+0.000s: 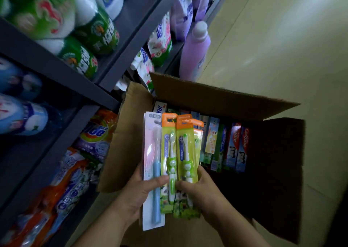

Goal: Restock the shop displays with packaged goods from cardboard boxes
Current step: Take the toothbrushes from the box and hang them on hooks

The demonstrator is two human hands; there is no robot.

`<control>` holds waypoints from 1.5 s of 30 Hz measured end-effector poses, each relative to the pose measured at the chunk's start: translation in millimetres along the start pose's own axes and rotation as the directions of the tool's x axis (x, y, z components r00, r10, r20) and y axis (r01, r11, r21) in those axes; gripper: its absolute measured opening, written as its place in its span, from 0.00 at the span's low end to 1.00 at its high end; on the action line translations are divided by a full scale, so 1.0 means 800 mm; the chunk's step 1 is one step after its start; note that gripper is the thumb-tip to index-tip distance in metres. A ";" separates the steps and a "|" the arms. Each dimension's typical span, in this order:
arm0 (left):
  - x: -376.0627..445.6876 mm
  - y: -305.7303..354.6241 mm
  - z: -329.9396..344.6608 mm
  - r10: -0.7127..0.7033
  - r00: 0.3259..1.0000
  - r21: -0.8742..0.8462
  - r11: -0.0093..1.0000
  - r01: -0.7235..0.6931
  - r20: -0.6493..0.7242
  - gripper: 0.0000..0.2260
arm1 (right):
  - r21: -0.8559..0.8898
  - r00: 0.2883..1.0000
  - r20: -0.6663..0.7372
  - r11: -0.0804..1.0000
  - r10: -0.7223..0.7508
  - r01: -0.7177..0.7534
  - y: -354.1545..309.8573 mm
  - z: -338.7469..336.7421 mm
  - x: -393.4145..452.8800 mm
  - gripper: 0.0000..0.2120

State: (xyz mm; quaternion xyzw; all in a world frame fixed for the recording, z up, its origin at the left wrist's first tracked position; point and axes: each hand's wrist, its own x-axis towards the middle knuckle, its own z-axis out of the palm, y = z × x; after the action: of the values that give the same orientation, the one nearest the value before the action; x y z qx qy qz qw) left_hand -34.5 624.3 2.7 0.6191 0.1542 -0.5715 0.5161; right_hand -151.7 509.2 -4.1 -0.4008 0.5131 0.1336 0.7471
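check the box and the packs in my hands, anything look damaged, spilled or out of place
Nothing stands out. Both hands, left hand and right hand, hold a fan of intact toothbrush packs over the open cardboard box. The toothpaste cartons inside stand in a tidy row. No spills show.

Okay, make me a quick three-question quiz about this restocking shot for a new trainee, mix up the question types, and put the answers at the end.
1. True or false: both hands hold the toothbrush packs above the cardboard box.
2. Which boxes stand upright inside the box? A) toothpaste B) cereal C) batteries
3. Fill in: the pack under the left hand thumb holds a ____ toothbrush.

Key
1. True; the right hand grips the green packs.
2. A, the toothpaste boxes.
3. Blue.
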 end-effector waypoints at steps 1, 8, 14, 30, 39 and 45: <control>-0.014 0.011 0.005 0.006 1.000 0.022 1.000 -0.006 0.002 0.29 | -0.009 1.000 0.008 1.000 -0.012 0.012 -0.014 0.000 -0.017 0.18; -0.138 0.091 0.051 0.192 0.981 0.073 0.979 -0.189 -0.041 0.24 | -0.068 0.988 0.030 0.986 -0.151 0.153 -0.114 0.010 -0.160 0.17; -0.272 0.155 0.077 0.286 0.957 0.006 0.958 -0.286 -0.055 0.22 | -0.127 0.953 0.066 0.945 -0.295 0.302 -0.187 0.022 -0.305 0.26; -0.565 0.251 0.074 0.620 0.757 -0.161 0.741 -0.652 -0.207 0.48 | -0.231 0.713 0.379 0.686 -0.590 0.690 -0.308 0.140 -0.545 0.16; -0.691 0.245 0.029 0.715 0.617 -0.180 0.594 -0.784 -0.329 0.47 | -0.246 0.564 0.607 0.542 -0.561 0.804 -0.331 0.217 -0.622 0.24; -0.770 0.230 -0.015 0.728 0.410 -0.097 0.432 -0.897 -0.550 0.30 | -0.252 0.483 0.749 0.479 -0.453 0.841 -0.328 0.305 -0.672 0.17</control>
State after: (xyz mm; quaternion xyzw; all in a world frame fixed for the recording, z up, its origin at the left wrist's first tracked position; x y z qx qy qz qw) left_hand -68.5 802.7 619.7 0.6086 0.0416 -0.0454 0.7911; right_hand -65.9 633.7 623.7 -0.7209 -0.0233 0.0907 0.6867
